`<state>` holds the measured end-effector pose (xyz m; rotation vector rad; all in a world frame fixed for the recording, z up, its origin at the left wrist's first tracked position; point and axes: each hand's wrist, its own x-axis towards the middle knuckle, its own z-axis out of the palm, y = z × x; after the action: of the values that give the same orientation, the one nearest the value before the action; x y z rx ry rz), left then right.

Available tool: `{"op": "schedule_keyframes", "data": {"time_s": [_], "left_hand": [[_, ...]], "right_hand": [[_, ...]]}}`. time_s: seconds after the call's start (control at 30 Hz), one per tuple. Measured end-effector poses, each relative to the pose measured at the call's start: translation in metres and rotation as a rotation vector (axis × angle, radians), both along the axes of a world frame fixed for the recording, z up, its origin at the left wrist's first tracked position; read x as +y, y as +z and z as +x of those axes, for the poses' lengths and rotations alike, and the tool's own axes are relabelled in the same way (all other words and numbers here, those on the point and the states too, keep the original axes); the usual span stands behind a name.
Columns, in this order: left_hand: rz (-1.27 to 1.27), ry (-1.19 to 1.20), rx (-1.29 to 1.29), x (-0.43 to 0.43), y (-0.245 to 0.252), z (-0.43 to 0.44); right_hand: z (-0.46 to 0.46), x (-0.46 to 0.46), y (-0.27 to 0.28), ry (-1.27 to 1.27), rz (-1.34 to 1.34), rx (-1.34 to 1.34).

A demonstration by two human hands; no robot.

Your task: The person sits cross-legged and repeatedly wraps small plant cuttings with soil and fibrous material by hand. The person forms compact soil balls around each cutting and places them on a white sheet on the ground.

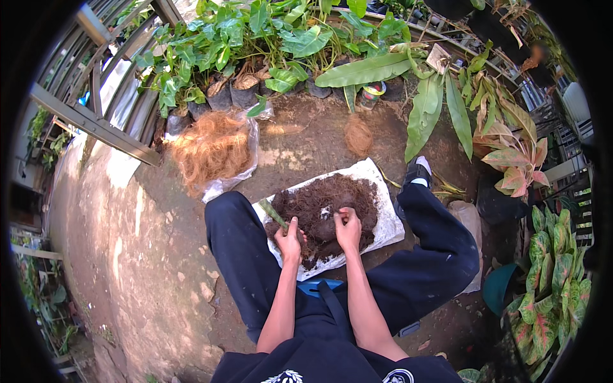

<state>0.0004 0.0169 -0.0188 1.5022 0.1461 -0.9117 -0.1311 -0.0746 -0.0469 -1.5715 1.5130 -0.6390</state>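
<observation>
My left hand (289, 244) grips the lower end of a thick green leaf (272, 211), which looks like a snake plant cutting and tilts up to the left. Beneath both hands, dark fibrous soil (306, 191) is heaped on a white plastic sack (391, 225) spread on the ground between my legs. My right hand (348, 227) is over the right part of the heap, its fingers curled and the thumb near the fingertips. Whether anything small is between those fingers cannot be made out. A small whitish patch (325, 212) shows in the soil between the hands.
Loose brown coconut fibre (213, 148) lies on clear plastic at left; a smaller fibre clump (358, 135) sits beyond the sack. Potted leafy plants (244, 88) line the back, beside a printed plastic cup (371, 95). Variegated plants (546, 273) stand at right.
</observation>
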Motion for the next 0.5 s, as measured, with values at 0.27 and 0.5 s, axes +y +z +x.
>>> {"op": "schedule_keyframes", "data": {"time_s": [0.27, 0.5], "left_hand": [[-0.093, 0.0, -0.101, 0.007, -0.02, 0.003], [-0.045, 0.017, -0.101, 0.009, -0.028, -0.002]], "right_hand": [[0.007, 0.03, -0.006, 0.479, -0.153, 0.567], [0.006, 0.038, -0.017, 0.346, -0.155, 0.364]]}}
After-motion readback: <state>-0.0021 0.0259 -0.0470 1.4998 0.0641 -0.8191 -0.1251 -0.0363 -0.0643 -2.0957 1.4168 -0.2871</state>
